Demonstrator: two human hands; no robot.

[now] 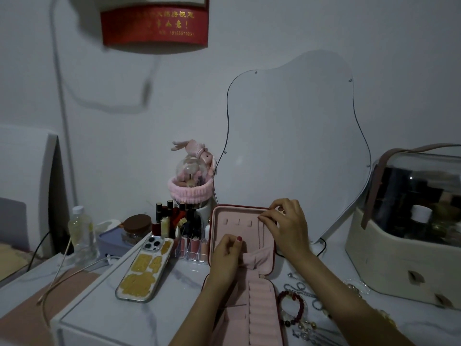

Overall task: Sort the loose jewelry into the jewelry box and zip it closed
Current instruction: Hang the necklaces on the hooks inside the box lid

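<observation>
A pink jewelry box (262, 310) lies open on the table with its lid (224, 226) standing upright. A thin necklace chain (262, 236) hangs down the inside of the lid. At the lid's top right corner, my right hand (287, 226) pinches the top of that chain. My left hand (228, 258) holds the pink fabric pocket flap (257, 258) at the bottom of the lid. Loose jewelry lies right of the box: a dark red bead bracelet (291, 308), pale bead strands (303, 290) and pearl pieces (306, 327).
A phone (146, 268) in a yellow-patterned case lies left of the box. Lipsticks and bottles (179, 228) crowd behind it. A wavy mirror (294, 146) leans on the wall. A cream cosmetics case (409, 245) with a clear dome stands at right. A plastic bottle (81, 231) stands far left.
</observation>
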